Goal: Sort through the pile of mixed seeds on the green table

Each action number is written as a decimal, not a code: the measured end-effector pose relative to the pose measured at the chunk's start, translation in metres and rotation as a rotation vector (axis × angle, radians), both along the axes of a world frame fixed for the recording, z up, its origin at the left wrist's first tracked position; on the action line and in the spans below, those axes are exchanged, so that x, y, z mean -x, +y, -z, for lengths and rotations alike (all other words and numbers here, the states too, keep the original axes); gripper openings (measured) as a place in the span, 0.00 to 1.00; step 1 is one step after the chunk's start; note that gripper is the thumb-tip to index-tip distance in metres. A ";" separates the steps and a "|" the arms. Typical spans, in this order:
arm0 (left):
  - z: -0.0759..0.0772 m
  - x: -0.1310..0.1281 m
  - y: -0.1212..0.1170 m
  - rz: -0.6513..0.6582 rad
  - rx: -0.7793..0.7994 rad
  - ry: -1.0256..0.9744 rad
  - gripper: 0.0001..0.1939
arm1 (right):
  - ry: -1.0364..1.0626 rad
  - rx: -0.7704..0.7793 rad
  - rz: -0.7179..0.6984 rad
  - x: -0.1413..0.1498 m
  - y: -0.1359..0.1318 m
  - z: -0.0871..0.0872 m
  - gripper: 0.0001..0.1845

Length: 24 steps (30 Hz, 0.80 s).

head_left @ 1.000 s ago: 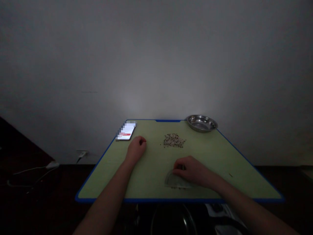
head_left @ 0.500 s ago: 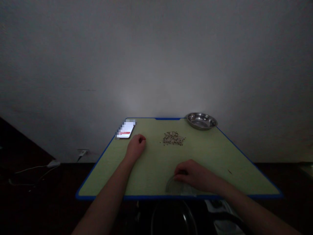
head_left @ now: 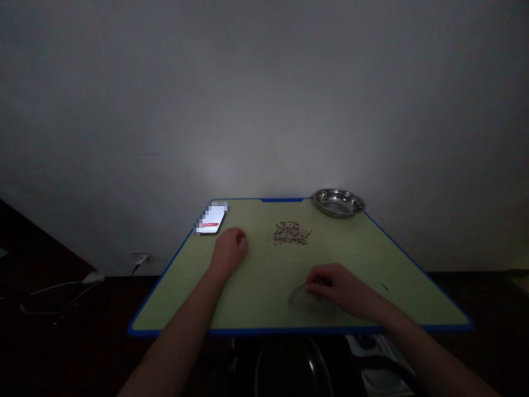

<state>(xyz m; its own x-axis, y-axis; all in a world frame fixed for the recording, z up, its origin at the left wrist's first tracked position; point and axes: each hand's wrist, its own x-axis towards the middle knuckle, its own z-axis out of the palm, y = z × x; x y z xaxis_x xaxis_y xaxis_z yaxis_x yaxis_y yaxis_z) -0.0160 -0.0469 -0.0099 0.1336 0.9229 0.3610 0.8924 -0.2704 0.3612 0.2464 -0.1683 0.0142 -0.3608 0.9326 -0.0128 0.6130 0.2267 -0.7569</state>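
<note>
My right hand (head_left: 333, 284) is pinched on the rim of a clear, see-through dish (head_left: 296, 293) with a curved edge, close to the table's near side. Most of that dish is faint against the green surface and partly behind the fingers. Over to the left, my left hand (head_left: 230, 251) rests on the table with its fingers curled in, and nothing shows in them. Between and beyond the hands lies a loose patch of small dark and pale grains (head_left: 291, 234), with some strays around it.
A shiny steel bowl (head_left: 339, 204) stands at the table's far right corner. At the far left lies a lit phone (head_left: 211, 219). A thin brown sliver (head_left: 386, 287) is on the right. The green table (head_left: 256, 300) has a blue rim, and a wall rises behind it.
My right hand has shifted slightly right and away from the near edge, bringing the clear dish along. My left hand stays at nearly the same spot.
</note>
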 end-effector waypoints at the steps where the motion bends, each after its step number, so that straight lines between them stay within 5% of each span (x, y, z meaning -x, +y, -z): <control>1: 0.000 -0.001 -0.002 0.008 -0.018 0.063 0.10 | 0.025 -0.002 0.034 -0.005 0.001 0.001 0.11; 9: 0.001 -0.008 -0.010 0.033 -0.038 0.224 0.11 | 0.164 0.084 0.324 -0.041 -0.003 0.021 0.16; 24: 0.006 0.007 -0.015 0.137 0.090 0.201 0.20 | 0.220 -0.012 0.351 -0.045 -0.015 0.039 0.15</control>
<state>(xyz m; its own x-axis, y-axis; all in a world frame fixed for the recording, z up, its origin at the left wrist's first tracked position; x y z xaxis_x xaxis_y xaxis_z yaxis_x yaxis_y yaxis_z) -0.0228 -0.0615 -0.0155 0.3201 0.9187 0.2315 0.9060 -0.3683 0.2087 0.2918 -0.1835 -0.0248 -0.0135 0.9991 0.0405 0.4789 0.0420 -0.8769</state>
